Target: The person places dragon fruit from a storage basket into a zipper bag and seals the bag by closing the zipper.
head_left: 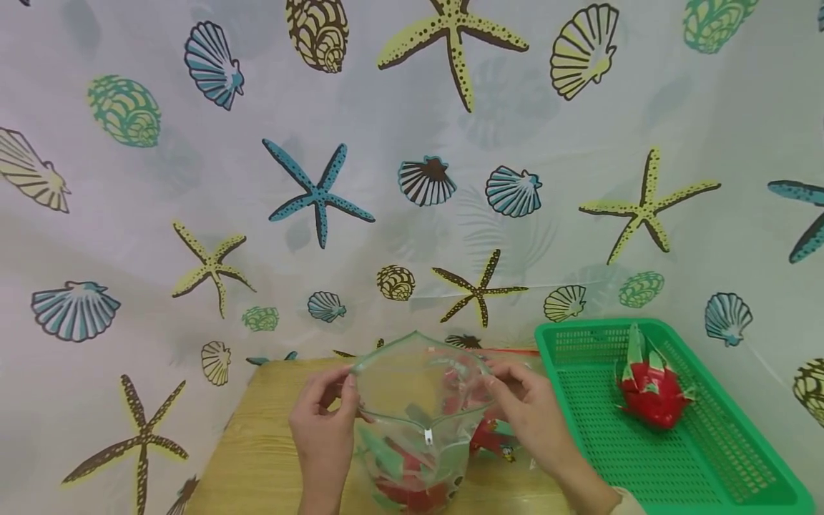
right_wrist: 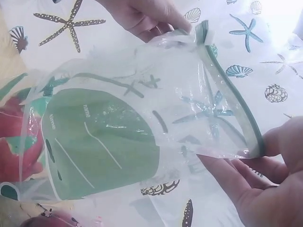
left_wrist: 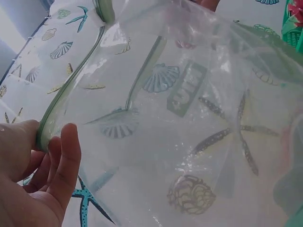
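Zip bag [head_left: 412, 426], mouth agape: my left hand [head_left: 325, 415] and right hand [head_left: 533, 409] pinch opposite edges; I'd keep tension even.

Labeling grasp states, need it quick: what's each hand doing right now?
Left hand: closed, pinching one side of the clear zip bag at its mouth.
Right hand: closed, pinching the opposite side.
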The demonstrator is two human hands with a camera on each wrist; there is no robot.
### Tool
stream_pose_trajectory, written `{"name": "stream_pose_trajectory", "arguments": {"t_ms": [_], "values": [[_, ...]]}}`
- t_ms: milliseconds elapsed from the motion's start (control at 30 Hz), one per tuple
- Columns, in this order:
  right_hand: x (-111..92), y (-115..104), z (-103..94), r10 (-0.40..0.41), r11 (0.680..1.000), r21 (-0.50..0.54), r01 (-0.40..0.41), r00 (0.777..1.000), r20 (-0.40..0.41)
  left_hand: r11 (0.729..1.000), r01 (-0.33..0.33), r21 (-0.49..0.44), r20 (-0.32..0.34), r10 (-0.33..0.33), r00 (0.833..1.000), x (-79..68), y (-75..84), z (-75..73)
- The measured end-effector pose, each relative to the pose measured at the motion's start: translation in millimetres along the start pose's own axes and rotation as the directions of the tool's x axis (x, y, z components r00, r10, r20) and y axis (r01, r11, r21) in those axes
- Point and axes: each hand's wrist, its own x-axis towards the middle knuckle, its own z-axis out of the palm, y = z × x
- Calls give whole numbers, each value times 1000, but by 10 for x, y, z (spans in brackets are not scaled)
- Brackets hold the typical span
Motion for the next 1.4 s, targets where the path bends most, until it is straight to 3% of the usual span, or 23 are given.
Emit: {"name": "stream_pose_trajectory", "arguments": {"t_ms": [100,200,300,400,500,567,733,967,1133,1233,1400], "values": [[3,34,-66,7,1000,14,-7,1000,18,987,160,-19,74,-158,985,-43,26,47],[-11,69,-142,16,1000,25,-16,1000,17,969,247,-17,128,-243,962,-80,65,85],[-34,103,-231,31,999,12,-30,999,-29,981,194,3,111,-193,975,-105,103,113],[-51,129,-319,55,998,-15,-56,996,-67,997,40,59,75,-44,996,-123,123,146],[-64,148,-382,111,992,-54,-115,991,-81,995,-69,72,105,61,993,-150,125,186],[-75,155,-406,156,985,-67,-161,984,-81,997,-52,50,151,44,988,-177,124,216],[-100,176,-430,197,980,-33,-198,980,-36,995,96,4,231,-94,968,-243,124,276],[-131,202,-498,165,985,-61,-163,986,23,997,76,-5,249,-72,966,-317,126,337],[-117,276,-697,126,983,-133,-123,992,13,996,91,19,263,-93,960,-343,150,361],[-94,364,-867,137,949,-282,-142,990,-37,995,98,26,271,-102,957,-353,156,365],[-57,560,-1152,112,844,-516,-145,989,-95,996,86,22,282,-89,955,-370,157,373]]}}
